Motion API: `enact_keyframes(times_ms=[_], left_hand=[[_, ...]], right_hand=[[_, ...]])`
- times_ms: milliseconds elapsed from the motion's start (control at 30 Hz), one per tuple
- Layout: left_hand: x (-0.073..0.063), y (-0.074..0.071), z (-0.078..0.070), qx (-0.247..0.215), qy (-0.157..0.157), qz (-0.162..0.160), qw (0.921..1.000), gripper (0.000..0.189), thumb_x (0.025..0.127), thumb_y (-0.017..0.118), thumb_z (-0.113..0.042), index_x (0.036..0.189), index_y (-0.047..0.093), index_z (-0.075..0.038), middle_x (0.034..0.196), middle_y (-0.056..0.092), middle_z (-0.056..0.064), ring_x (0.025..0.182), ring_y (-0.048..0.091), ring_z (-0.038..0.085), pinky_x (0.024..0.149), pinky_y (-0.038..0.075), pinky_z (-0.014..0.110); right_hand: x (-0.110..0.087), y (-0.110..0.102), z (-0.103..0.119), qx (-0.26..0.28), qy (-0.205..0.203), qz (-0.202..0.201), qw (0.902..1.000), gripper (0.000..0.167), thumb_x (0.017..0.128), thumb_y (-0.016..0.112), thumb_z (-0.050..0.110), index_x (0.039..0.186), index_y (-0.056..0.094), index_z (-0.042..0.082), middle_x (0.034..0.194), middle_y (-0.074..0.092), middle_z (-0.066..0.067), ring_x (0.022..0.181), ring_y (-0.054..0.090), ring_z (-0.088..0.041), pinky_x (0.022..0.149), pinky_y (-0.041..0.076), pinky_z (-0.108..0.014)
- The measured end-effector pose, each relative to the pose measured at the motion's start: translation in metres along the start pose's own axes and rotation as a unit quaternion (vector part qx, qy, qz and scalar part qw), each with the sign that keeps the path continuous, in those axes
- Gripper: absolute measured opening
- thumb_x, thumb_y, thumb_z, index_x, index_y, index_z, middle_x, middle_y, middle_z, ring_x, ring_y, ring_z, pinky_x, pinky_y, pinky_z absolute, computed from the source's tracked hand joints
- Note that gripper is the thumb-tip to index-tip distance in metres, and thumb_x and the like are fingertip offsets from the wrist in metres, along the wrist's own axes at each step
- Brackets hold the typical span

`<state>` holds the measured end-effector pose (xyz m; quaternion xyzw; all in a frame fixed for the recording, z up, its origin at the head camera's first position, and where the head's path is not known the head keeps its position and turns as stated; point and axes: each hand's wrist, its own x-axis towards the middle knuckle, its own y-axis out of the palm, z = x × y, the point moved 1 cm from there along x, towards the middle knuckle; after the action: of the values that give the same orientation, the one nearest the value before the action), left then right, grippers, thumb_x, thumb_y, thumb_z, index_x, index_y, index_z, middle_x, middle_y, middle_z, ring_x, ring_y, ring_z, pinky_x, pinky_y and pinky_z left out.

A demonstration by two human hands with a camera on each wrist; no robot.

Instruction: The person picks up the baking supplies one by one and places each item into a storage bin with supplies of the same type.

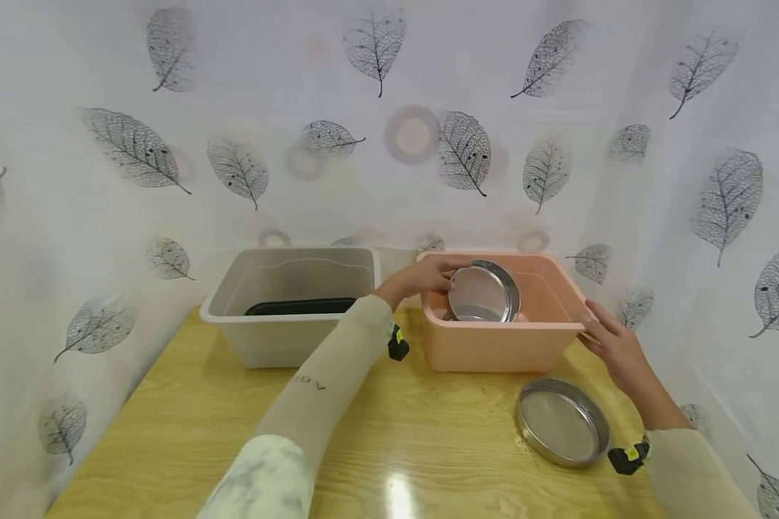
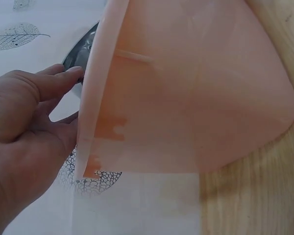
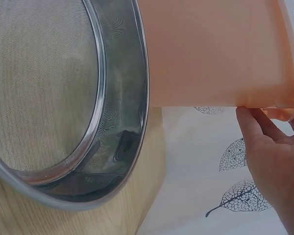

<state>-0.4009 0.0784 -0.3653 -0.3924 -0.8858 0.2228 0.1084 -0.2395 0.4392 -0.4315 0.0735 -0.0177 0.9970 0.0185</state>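
My left hand (image 1: 422, 278) pinches the rim of a round steel sieve (image 1: 477, 292), which is tilted on edge inside the pink plastic bin (image 1: 500, 349). In the left wrist view, the bin's wall hides most of this sieve, and thumb and fingers meet at its edge. At the bin's right end, my right hand (image 1: 613, 347) grips the rim, with fingers under the lip in the right wrist view. A second round sieve (image 1: 561, 422) with fine mesh lies flat on the table in front of the bin, close to my right forearm.
A light grey bin (image 1: 266, 342) stands to the left of the pink one, and a long black object (image 1: 298, 306) lies inside it. Both bins sit toward the back of the wooden table (image 1: 389, 432). Behind hangs a white curtain (image 1: 363, 194) with a leaf print.
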Motion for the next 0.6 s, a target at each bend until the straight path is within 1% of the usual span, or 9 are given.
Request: enact_keyframes(times_ms=[67,133,167,200,233,300,367,467,600], left_hand=[[0.002,0.001,-0.001,0.022,-0.008,0.004,0.9997,0.060,0.098,0.056,0.002,0.153,0.046,-0.017,0.114,0.061,0.012,0.073,0.052,0.012,0.068,0.050,0.021],[0.003,0.001,-0.004,0.039,-0.015,0.008,0.9991,0.059,0.098,0.057,0.001,0.153,0.046,-0.017,0.093,0.052,0.008,0.067,0.045,0.013,0.063,0.044,0.022],[0.003,0.001,-0.005,0.046,-0.020,0.007,0.9987,0.059,0.098,0.057,0.001,0.153,0.047,-0.017,0.092,0.052,0.007,0.066,0.045,0.013,0.063,0.045,0.022],[0.004,0.002,-0.006,0.053,-0.025,0.008,0.9983,0.059,0.098,0.058,0.001,0.153,0.047,-0.017,0.091,0.051,0.009,0.067,0.046,0.014,0.063,0.045,0.022],[0.004,0.002,-0.007,0.058,-0.030,0.009,0.9978,0.059,0.098,0.058,0.001,0.152,0.047,-0.016,0.094,0.054,0.012,0.068,0.048,0.016,0.063,0.046,0.022],[0.006,0.002,-0.009,0.066,-0.037,0.009,0.9971,0.059,0.096,0.059,0.004,0.151,0.049,-0.015,0.114,0.062,0.018,0.073,0.052,0.018,0.066,0.051,0.023],[0.008,0.003,-0.010,0.077,-0.044,0.014,0.9960,0.061,0.095,0.060,0.006,0.151,0.049,-0.013,0.136,0.058,0.021,0.077,0.055,0.020,0.069,0.054,0.025],[0.014,0.005,-0.008,0.098,-0.049,0.029,0.9936,0.062,0.094,0.059,0.008,0.152,0.048,-0.012,0.146,0.051,0.026,0.074,0.053,0.018,0.069,0.053,0.026],[0.022,0.009,-0.003,0.125,-0.058,0.052,0.9891,0.063,0.096,0.057,0.007,0.154,0.045,-0.016,0.143,0.053,0.024,0.060,0.041,0.011,0.061,0.042,0.022]], right_hand=[[0.001,0.000,0.000,0.002,-0.001,0.000,1.0000,0.067,0.107,0.049,0.018,0.161,0.012,0.004,0.170,0.008,-0.011,0.105,0.062,0.010,0.091,0.052,-0.012],[0.001,0.001,-0.001,0.003,-0.001,0.000,1.0000,0.067,0.107,0.049,0.019,0.161,0.012,0.004,0.170,0.009,-0.011,0.105,0.062,0.010,0.091,0.052,-0.012],[0.001,0.001,-0.001,0.005,-0.001,0.000,1.0000,0.067,0.107,0.049,0.019,0.161,0.012,0.005,0.170,0.010,-0.010,0.105,0.062,0.010,0.091,0.052,-0.012],[0.001,0.001,-0.001,0.005,-0.002,0.000,1.0000,0.067,0.107,0.049,0.019,0.161,0.012,0.005,0.170,0.010,-0.010,0.106,0.061,0.010,0.091,0.052,-0.012],[0.001,0.001,-0.001,0.011,-0.002,0.001,0.9999,0.067,0.107,0.049,0.019,0.161,0.012,0.005,0.170,0.010,-0.009,0.106,0.062,0.010,0.092,0.052,-0.013],[0.001,0.001,-0.001,0.015,-0.004,0.001,0.9999,0.067,0.107,0.049,0.019,0.162,0.013,0.005,0.170,0.011,-0.010,0.106,0.062,0.009,0.092,0.052,-0.014],[0.001,0.001,-0.002,0.020,-0.005,0.002,0.9998,0.066,0.107,0.049,0.018,0.161,0.013,0.005,0.170,0.011,-0.010,0.106,0.062,0.009,0.093,0.052,-0.014],[0.000,0.001,-0.002,0.023,-0.007,0.002,0.9997,0.066,0.107,0.048,0.018,0.161,0.013,0.005,0.170,0.010,-0.012,0.107,0.062,0.008,0.094,0.052,-0.015],[0.000,0.001,-0.003,0.020,-0.005,-0.002,0.9998,0.065,0.107,0.049,0.019,0.162,0.014,0.006,0.169,0.008,-0.014,0.108,0.062,0.008,0.093,0.052,-0.014]])
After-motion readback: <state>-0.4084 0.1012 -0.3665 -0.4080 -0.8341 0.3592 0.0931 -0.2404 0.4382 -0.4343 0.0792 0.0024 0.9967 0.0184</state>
